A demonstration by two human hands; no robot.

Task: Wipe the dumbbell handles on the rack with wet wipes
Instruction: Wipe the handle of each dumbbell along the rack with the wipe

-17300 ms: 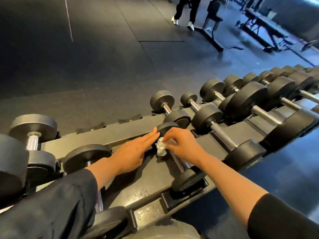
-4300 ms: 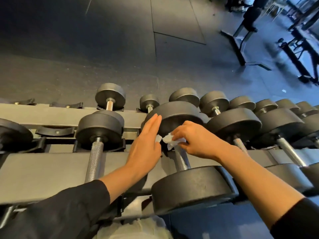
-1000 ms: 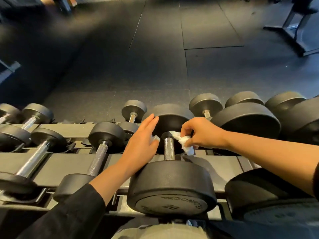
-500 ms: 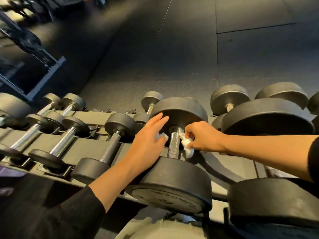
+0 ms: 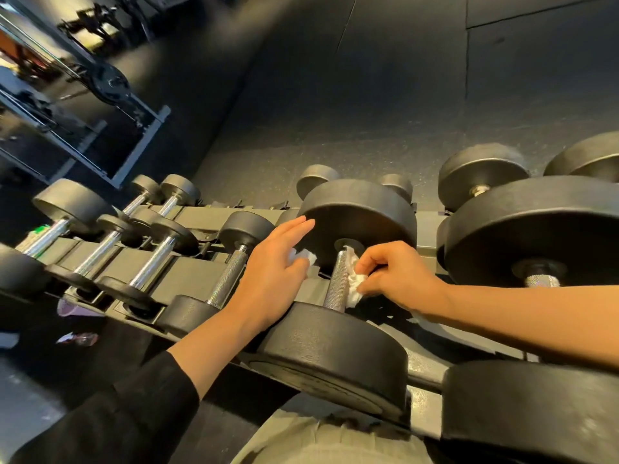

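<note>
Right hand (image 5: 395, 279) fingers (image 5: 370, 262) pinch a soft, limp wipe (image 5: 353, 283) against the knurled handle (image 5: 338, 283). Left hand (image 5: 271, 266) fingers lie straight beside it, another wipe (image 5: 306, 256) beneath. The dumbbell (image 5: 355, 222) looks heavy; leave it racked.

Dark rubber floor (image 5: 368, 95) w/ seams fills the bkgd. Metal machine frame (image 5: 134, 142) stands far left. Weight plate (image 5: 109, 82) hangs there.

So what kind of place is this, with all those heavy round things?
Most likely a gym. Black round-ended dumbbells with metal handles sit in rows on a long grey metal rack, the floor is dark rubber matting, and a weight machine with a black plate stands at the back.
</note>
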